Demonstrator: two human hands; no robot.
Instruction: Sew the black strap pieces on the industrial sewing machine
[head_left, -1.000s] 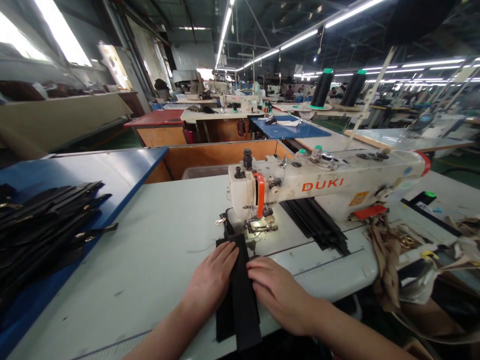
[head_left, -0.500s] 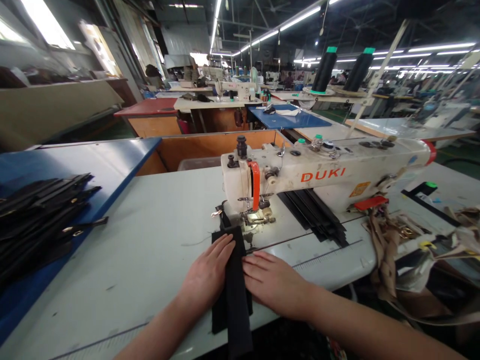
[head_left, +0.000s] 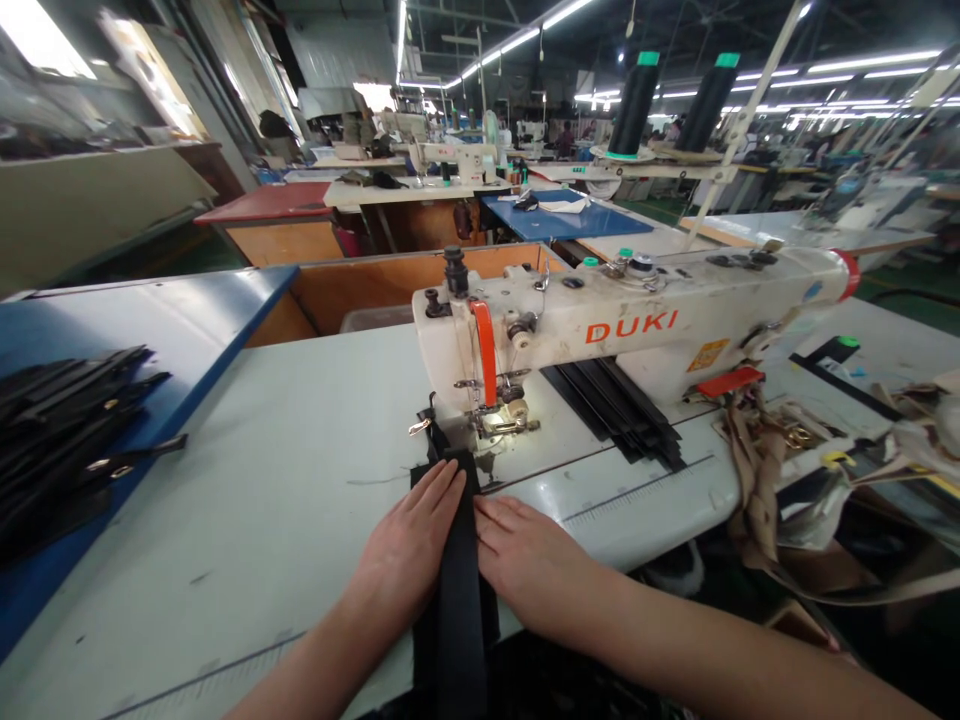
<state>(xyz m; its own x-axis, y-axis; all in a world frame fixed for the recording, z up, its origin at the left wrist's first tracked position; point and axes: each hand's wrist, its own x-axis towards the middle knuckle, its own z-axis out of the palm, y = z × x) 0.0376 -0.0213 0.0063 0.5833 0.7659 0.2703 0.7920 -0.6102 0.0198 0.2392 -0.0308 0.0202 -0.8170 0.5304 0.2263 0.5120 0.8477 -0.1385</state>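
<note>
A long black fabric strip lies on a wider black fabric piece, just left and in front of the sewing machine's lit presser foot. My left hand rests flat on the strip's upper part, its fingers stretched towards the machine. From the right, my right hand lies with extended fingers against the strip's edge; its thumb is hidden. Beyond the fingertips, a black zipper end with a metal zipper pull sticks out. The strip's near end runs down towards my lap.
Black strips are stacked under the machine arm. Black zippered pieces pile on the blue table at left. Tan straps hang at the right edge. Black thread cones stand behind the machine.
The camera view has shifted, so the machine and tables appear farther left and slightly higher. Both hands stay on the strip, with little movement relative to the machine.
</note>
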